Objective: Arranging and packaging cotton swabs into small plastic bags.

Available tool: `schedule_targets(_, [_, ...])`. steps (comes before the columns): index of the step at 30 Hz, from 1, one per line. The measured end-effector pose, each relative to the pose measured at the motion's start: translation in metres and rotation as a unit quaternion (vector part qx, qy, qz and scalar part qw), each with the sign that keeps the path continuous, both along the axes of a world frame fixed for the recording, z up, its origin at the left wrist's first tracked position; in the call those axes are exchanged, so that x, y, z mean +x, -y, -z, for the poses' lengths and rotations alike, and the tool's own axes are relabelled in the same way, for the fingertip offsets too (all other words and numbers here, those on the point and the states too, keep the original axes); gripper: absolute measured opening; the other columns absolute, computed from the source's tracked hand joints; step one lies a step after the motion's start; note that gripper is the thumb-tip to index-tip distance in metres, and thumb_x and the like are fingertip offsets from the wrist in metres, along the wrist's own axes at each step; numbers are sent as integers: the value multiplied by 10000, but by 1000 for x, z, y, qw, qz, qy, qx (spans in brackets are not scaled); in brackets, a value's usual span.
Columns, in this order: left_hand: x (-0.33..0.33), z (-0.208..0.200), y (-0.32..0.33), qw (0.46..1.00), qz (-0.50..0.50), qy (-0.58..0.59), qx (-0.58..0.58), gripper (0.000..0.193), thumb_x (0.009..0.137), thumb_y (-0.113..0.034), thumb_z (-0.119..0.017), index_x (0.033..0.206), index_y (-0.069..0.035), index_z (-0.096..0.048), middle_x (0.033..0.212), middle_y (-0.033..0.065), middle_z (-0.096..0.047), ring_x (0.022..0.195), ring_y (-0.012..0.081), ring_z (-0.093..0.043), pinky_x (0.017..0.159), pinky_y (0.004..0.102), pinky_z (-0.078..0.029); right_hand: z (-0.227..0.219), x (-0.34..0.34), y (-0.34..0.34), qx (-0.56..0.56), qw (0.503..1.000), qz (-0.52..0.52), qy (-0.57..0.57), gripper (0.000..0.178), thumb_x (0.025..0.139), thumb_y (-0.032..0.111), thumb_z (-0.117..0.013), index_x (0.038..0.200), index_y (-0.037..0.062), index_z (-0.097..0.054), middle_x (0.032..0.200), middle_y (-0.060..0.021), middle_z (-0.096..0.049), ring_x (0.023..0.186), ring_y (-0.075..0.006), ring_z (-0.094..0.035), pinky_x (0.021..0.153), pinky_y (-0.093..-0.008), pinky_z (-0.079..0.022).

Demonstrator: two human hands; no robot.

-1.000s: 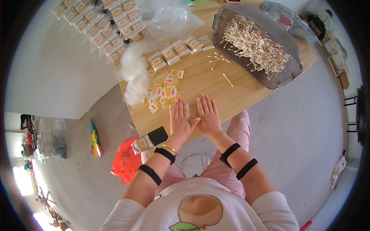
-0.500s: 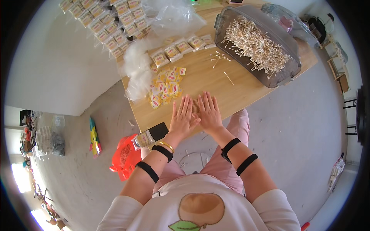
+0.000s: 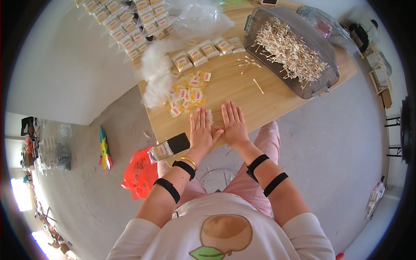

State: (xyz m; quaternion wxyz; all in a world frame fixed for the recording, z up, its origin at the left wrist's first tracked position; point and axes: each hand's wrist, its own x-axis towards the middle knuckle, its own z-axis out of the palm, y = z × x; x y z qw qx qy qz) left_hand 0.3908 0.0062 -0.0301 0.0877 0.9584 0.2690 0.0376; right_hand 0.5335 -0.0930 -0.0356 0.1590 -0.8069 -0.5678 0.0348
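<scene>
A row of cotton swabs (image 3: 217, 117) lies side by side on the wooden table (image 3: 234, 84), close to its front edge. My left hand (image 3: 202, 130) rests flat at the swabs' left ends, fingers stretched out and thumb toward the right hand. At their right side my right hand (image 3: 234, 125) lies flat too, its fingers straight and covering the swab ends there. Beyond my left hand is a heap of small yellow-and-white printed cards (image 3: 189, 93). One loose swab (image 3: 258, 86) lies farther off to the right, near a few scattered ones (image 3: 248, 63).
A grey plastic bin (image 3: 299, 89) full of swabs stands at the far right. Packed swab bags (image 3: 197, 56) line the back, with clear plastic bags (image 3: 156, 78) beside them. A black holder with a swab pack (image 3: 162, 151) sits at the left edge, above a red bag (image 3: 141, 173).
My left hand has shifted a little left, away from the right hand, so more of the swab row shows between them. Both hands stay flat.
</scene>
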Motion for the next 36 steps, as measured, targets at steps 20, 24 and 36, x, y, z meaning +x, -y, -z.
schedule_targets(20, [-147, -40, -58, 949, -277, 125, -81, 682, 1062, -436, -460, 1564, 0, -302, 1630, 221, -291, 1532, 344, -238, 1253, 508, -142, -9, -27, -8, -51, 997, -40, 46, 865, 1000, 543, -479, 1582, -39, -213, 1651, -251, -212, 1556, -373, -159, 1269, -517, -120])
schedule_targets(24, [-212, 1, -57, 887, -389, 212, -134, 558, 1038, -454, -528, 1355, 4, -532, 1305, 223, -591, 1226, 351, -558, 1033, 445, -429, -7, -91, -21, -34, 992, -114, 27, 847, 995, 531, -483, 1578, -35, -244, 1657, -235, -214, 1560, -354, -158, 1275, -502, -111])
schedule_targets(36, [-183, 41, -45, 787, -483, 312, -225, 614, 1041, -536, -506, 849, 41, -590, 748, 125, -605, 698, 196, -541, 671, 392, -458, -3, -135, -33, -33, 989, -141, 20, 772, 997, 447, -504, 1589, 15, -260, 1671, -192, -214, 1563, -325, -165, 1278, -499, -108])
